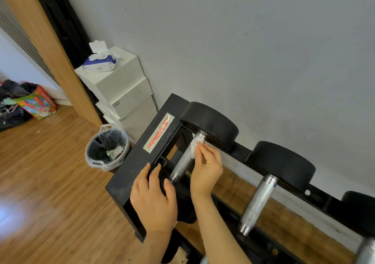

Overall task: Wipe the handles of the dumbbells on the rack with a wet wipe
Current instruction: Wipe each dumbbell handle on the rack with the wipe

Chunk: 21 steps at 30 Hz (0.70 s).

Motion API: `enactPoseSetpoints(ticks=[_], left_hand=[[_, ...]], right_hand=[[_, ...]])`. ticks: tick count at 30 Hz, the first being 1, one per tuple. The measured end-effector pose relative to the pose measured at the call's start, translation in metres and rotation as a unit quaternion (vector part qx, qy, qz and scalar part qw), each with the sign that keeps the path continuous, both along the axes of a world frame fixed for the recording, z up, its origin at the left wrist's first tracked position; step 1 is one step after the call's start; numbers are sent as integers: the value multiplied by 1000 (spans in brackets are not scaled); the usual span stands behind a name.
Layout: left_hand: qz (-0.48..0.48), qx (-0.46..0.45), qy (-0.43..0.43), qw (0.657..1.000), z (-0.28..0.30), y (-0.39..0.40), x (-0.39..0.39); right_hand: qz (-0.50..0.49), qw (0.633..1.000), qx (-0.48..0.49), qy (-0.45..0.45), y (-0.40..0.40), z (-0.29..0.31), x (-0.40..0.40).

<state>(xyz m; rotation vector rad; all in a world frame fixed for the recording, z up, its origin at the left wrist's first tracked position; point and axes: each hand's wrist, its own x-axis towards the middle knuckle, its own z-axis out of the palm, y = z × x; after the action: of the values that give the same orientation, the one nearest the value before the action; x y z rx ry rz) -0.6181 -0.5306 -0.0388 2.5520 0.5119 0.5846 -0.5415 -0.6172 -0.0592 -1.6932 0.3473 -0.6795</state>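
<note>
A black dumbbell rack [129,174] stands against the grey wall. Its leftmost dumbbell has a knurled silver handle [183,162] between black round weights [211,123]. My right hand [207,166] pinches a white wet wipe [195,145] against the far end of that handle. The near black weight of the same dumbbell is gripped by my left hand [154,199], which hides most of it. A second dumbbell handle [258,203] lies to the right, and part of a third [367,251] shows at the bottom right corner.
A wet wipe pack [99,63] with its lid up sits on stacked white boxes [123,89] left of the rack. A lined bin [107,148] stands on the wooden floor beside the rack. Bags [26,101] lie at far left.
</note>
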Motion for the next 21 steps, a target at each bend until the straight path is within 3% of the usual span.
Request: enactPoseSetpoints(ticks=[21], left_hand=[[-1, -9, 1, 1000, 2, -2, -2]], right_hand=[[6, 997, 62, 39, -13, 0, 5]])
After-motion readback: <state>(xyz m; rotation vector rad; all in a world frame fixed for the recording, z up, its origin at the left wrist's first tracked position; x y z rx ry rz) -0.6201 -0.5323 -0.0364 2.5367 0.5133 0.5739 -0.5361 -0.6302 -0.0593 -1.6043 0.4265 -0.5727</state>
